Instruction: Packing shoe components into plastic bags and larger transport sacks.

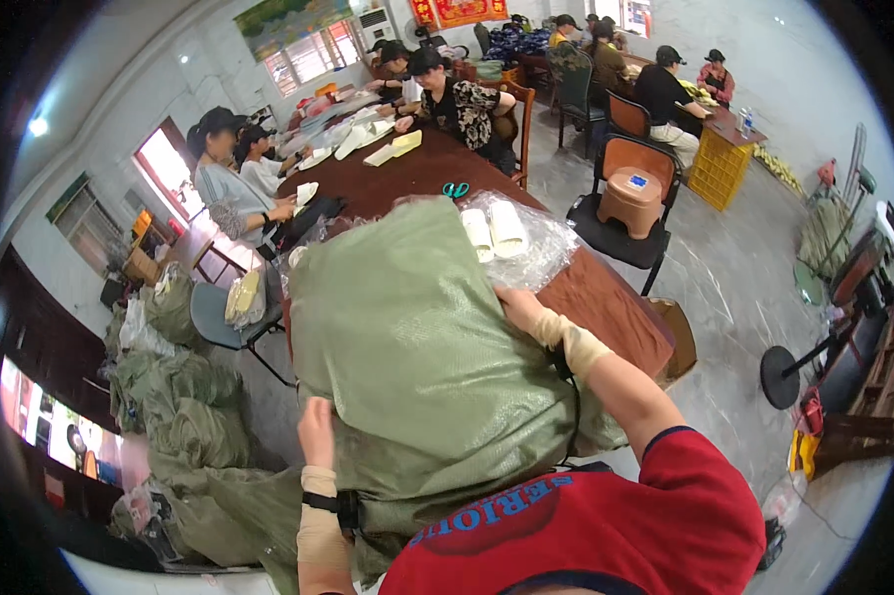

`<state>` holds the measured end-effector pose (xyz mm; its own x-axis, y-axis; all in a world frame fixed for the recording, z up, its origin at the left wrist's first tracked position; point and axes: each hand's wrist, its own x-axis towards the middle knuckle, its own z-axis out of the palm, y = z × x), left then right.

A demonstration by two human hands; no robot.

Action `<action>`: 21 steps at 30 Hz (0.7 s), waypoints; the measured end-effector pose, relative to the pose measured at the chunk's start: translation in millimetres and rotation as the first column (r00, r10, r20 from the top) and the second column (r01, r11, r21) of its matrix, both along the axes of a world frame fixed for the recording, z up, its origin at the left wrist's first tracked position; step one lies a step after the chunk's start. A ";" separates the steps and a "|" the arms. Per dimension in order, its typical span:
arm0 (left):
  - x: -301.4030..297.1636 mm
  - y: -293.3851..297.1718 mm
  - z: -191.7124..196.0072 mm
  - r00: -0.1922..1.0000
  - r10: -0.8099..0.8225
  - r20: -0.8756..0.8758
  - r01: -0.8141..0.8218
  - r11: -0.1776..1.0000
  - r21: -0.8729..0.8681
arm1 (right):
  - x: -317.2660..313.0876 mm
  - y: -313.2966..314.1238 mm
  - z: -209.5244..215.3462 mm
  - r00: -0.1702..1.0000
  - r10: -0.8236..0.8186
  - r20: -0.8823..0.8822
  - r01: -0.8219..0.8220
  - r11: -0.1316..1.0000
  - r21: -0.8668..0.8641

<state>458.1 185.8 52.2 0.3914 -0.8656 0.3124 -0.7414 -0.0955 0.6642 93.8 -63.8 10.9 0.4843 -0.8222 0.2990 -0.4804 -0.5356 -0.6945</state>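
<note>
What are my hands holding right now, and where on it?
Both hold the big green woven sack: the right hand grips its upper edge by the clear plastic bag, the left hand grips its lower near side.

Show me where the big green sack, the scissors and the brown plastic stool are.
green sack (407, 357), head view, middle of its woven side
scissors (455, 188), head view, on the teal handles
brown plastic stool (632, 198), head view, on its top, set on a chair
</note>
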 end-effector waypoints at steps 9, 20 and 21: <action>124.6 -1.9 -106.1 0.951 0.224 -0.211 -0.201 0.971 0.127 | -40.9 57.2 -2.9 0.995 -0.082 -0.052 0.087 0.990 0.108; 81.7 127.7 -50.1 0.994 -0.034 -0.109 0.067 0.945 0.321 | -100.3 57.5 -43.0 0.978 -0.055 -0.200 0.096 0.974 0.205; 114.9 125.1 -64.8 0.992 0.004 -0.123 0.041 0.931 0.363 | -86.7 36.8 -38.1 0.957 -0.104 -0.270 0.181 0.944 0.276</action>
